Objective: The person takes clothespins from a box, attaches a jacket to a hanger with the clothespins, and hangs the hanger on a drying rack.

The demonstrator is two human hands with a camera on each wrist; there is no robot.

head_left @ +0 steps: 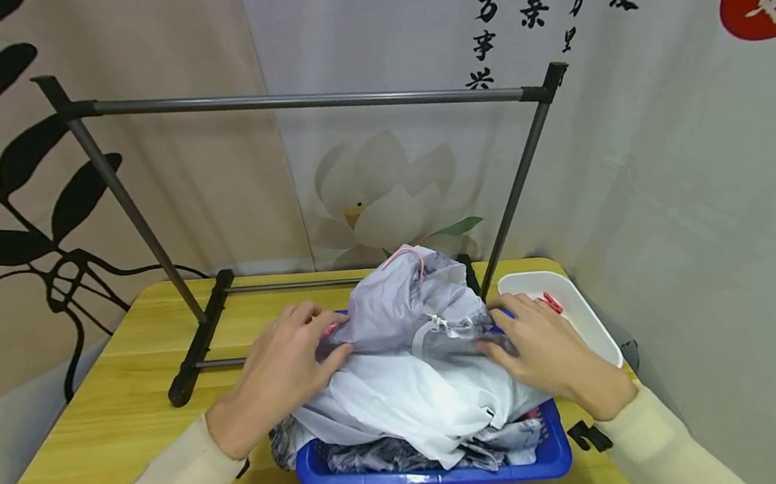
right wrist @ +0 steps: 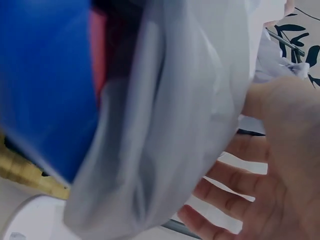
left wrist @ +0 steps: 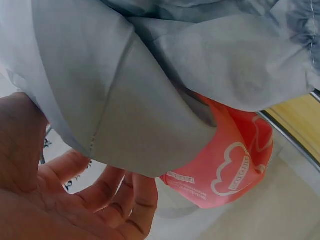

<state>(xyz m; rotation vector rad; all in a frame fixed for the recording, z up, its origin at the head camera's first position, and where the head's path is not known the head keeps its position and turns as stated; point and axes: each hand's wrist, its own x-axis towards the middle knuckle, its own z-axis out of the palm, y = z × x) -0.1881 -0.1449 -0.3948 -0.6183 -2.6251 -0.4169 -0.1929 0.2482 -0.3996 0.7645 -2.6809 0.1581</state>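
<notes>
A light grey garment [head_left: 394, 304] with a white drawstring and a pink loop at its top lies heaped over a white garment [head_left: 404, 390]. Both rest on a blue basket [head_left: 441, 475] filled with more clothes. At the heap's left side, my left hand [head_left: 280, 368] touches the grey cloth with loosely bent fingers. My right hand [head_left: 548, 347] lies against the opposite side, its fingers spread. In the left wrist view, red printed fabric [left wrist: 225, 165] shows beneath the grey cloth. The right wrist view shows relaxed fingers [right wrist: 235, 175] beside the pale cloth.
A dark metal rack [head_left: 309, 102] stands behind the basket on the wooden table [head_left: 95, 430], its bar above the heap. A white tray [head_left: 595, 323] with a red clip [head_left: 552, 302] sits at the right edge. Printed curtains [head_left: 669, 149] hang behind.
</notes>
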